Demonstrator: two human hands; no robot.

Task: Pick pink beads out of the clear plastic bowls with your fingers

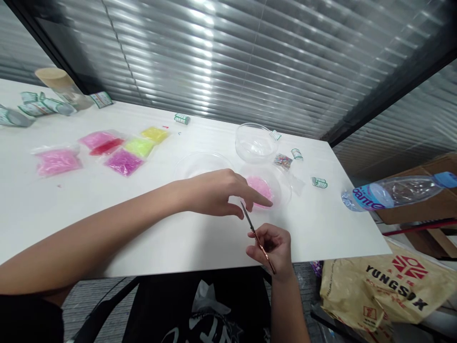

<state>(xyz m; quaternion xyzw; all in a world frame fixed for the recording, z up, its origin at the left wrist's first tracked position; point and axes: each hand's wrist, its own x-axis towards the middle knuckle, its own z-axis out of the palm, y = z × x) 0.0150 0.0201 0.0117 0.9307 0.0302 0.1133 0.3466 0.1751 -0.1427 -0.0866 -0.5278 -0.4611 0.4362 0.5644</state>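
Our left forearm sits closest, left hand loose above pink granules, right hand gripping scissors; seemingly granule-checking, next needs blades clear

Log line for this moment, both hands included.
left hand: near clear bowl, holding nothing visible | right hand: holding scissors, tips toward left hand | bowl: pink granules inside | left side: coloured packets

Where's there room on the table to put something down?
Two bare patches on the table: the front right corner, beside the right hand, and the left stretch between the leftmost pink bag and left forearm. It's crowded around the clear bowls, with left hand and scissors close by.
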